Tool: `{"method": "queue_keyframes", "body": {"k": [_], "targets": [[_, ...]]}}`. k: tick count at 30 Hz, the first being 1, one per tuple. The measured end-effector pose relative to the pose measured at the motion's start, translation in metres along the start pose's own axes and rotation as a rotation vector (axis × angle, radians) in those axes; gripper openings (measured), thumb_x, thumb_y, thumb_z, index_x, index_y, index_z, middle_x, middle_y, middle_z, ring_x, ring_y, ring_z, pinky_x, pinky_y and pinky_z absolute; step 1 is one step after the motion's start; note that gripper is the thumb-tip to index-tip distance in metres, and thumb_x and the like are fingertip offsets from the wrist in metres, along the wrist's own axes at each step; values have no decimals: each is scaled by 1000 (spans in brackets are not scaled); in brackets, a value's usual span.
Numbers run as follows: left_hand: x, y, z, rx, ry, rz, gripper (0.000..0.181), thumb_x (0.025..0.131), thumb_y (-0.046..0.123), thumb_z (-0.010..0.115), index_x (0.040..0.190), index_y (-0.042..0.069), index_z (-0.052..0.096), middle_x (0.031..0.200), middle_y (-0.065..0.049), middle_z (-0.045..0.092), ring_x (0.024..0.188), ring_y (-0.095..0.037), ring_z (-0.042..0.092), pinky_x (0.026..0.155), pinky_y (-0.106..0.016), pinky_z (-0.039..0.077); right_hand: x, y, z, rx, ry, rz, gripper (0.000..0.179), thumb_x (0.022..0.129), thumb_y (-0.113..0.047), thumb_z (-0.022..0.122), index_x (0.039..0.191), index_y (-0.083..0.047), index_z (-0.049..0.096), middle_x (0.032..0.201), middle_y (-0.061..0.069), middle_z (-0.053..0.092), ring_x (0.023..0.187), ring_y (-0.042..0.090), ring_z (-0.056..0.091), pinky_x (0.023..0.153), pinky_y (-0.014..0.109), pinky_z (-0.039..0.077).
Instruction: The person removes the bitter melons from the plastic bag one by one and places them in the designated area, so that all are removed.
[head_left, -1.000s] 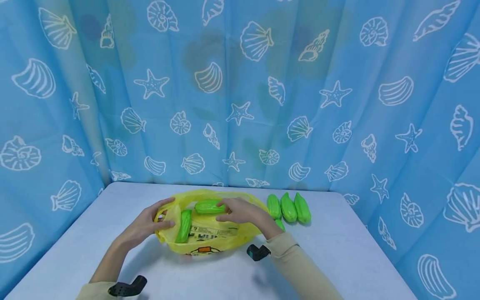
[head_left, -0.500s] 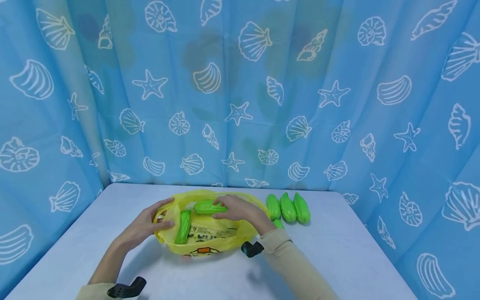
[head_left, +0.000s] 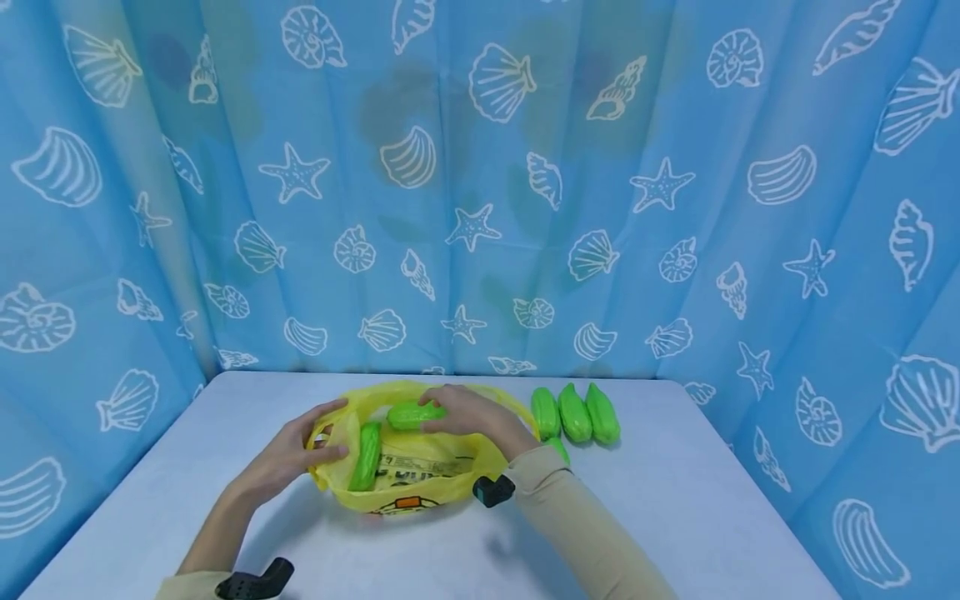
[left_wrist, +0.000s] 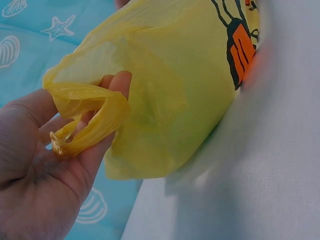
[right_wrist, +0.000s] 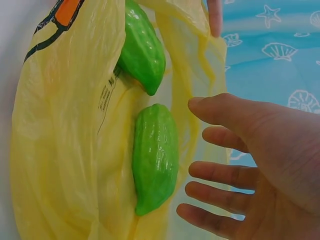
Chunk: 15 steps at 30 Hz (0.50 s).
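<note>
A yellow plastic bag (head_left: 450, 492) lies with its mouth facing up on the white table. Two glossy, bumpy green bitter melons are inside: one bitter melon (head_left: 367, 457) at the left end, the other bitter melon (head_left: 408, 415) along the far side. My left hand (head_left: 288, 446) holds the bag's left side, with the handle loop (left_wrist: 90, 132) around its fingers. Over the far right part of the opening, my right hand (head_left: 468, 412) has its fingers spread and nothing in its grasp. Its palm shows beside the far melon in the right wrist view.
On the table (head_left: 675, 500), right of the bag, several more bitter melons (head_left: 576, 415) lie close together, one partly hidden by the bag. A blue shell-print curtain (head_left: 480, 208) hangs behind the table and along both sides.
My right hand has shifted a little left and away from me over the bag's mouth. The left hand, the bag and the melons look the same.
</note>
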<state>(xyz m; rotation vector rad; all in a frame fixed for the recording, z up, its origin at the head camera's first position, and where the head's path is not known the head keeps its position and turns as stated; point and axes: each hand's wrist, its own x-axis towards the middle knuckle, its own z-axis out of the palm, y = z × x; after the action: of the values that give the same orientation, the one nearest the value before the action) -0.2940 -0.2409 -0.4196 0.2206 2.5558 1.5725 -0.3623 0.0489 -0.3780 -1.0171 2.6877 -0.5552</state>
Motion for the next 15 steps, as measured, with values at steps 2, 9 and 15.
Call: {"method": "queue_keyframes", "body": {"k": [2,9,15], "targets": [[0,0,0,-2,-2,-1,87,82,38,77,154,27,29,147,-13,44,100,-20,62,87,-32,54,1,-1,0,8,-4,5,52,97,-33,61,141,-6,50,140,13,56,131,31,52,106,42,45],[-1,-1,-1,-7,-2,2,87,83,38,77,154,27,29,145,-14,45,99,-21,62,84,-31,54,10,-3,4,-28,1,18,52,97,-33,61,140,-7,51,140,11,56,130,27,52,106,39,45],[0,-1,-3,-8,-9,11,87,83,37,77,154,26,29,143,-14,46,98,-22,61,81,-30,54,16,-6,7,-78,-1,41,53,97,-34,60,142,-9,49,144,6,53,134,23,49,109,37,42]]}}
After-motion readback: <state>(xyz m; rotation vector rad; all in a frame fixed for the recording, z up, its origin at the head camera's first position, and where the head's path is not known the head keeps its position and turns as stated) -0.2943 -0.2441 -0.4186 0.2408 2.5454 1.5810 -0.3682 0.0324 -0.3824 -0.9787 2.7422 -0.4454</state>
